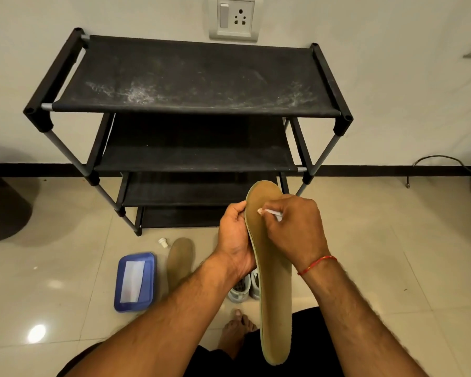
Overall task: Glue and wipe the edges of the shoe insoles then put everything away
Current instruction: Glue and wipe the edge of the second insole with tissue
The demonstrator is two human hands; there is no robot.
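Pinching a thin white glue tube (270, 212) in the curled fingers of the right hand (297, 227), tip on the long tan foam insole (273, 281); gripping that insole's left edge in the left hand (235, 240), held upright in the air. Behind it, half hidden, pale grey shoes (241, 288). Leftward on the glossy beige tiled floor (65, 268): a second tan insole (180, 257), a small white cap (163, 242), a blue plastic tray (132, 306). Close ahead, a dusty black four-tier shoe rack (188, 104) against the wall; open floor at right.

On the floor (365, 268) before the shoe rack (191, 77), a box (135, 281) lies left of an insole (180, 257), a cap (163, 242) just behind the insole, shoes (239, 291) right of it.
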